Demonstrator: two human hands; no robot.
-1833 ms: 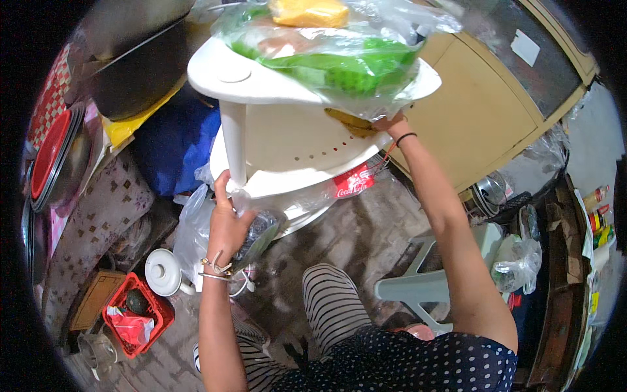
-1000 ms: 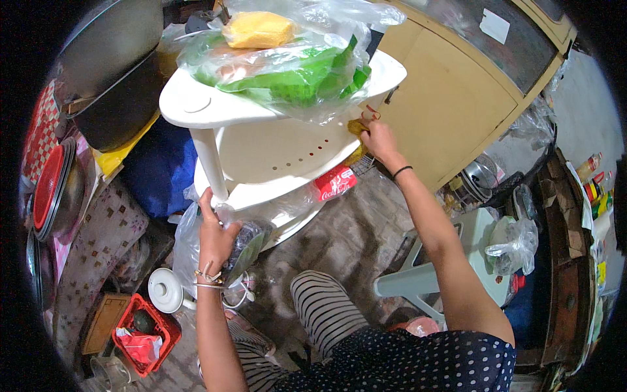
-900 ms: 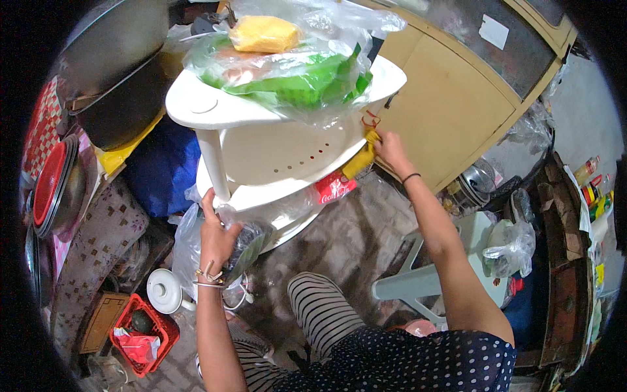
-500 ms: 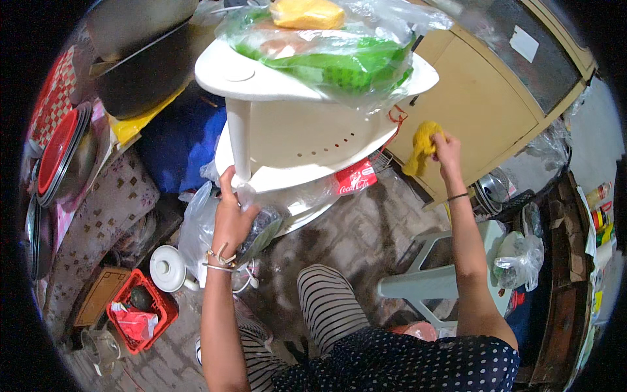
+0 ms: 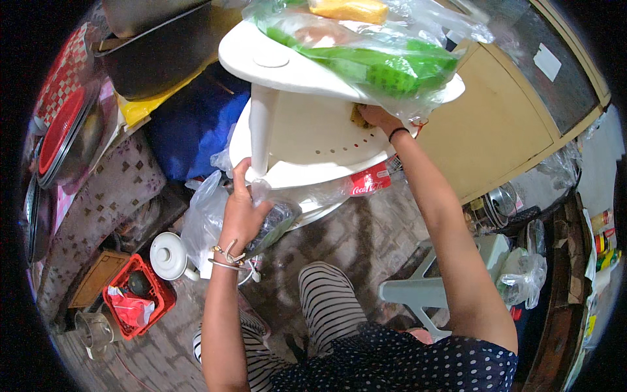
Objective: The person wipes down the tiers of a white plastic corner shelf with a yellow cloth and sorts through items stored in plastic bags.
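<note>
A white plastic corner rack (image 5: 300, 140) stands before me, its top tier carrying a green bag (image 5: 392, 68) in clear plastic and a yellow packet (image 5: 346, 10). My right hand (image 5: 384, 119) reaches onto the middle tier holding a yellow cloth (image 5: 361, 119), partly hidden under the top tier. My left hand (image 5: 243, 212) grips the rack by the foot of its front post (image 5: 260, 130), beside a plastic bag (image 5: 202, 219) with dark contents. A red printed wrapper (image 5: 370, 179) shows below the middle tier.
A beige cabinet (image 5: 496, 130) is at right, above a pale stool (image 5: 428, 291) with a bag on it. At left are stacked pans (image 5: 68, 134), a blue bundle (image 5: 183, 124), a white lidded pot (image 5: 170, 255) and a red basket (image 5: 137, 294) on the paved floor (image 5: 392, 228).
My right hand drew the yellow cloth out to the right of the rack, and has since moved it back left onto the middle tier. My left hand stays by the post.
</note>
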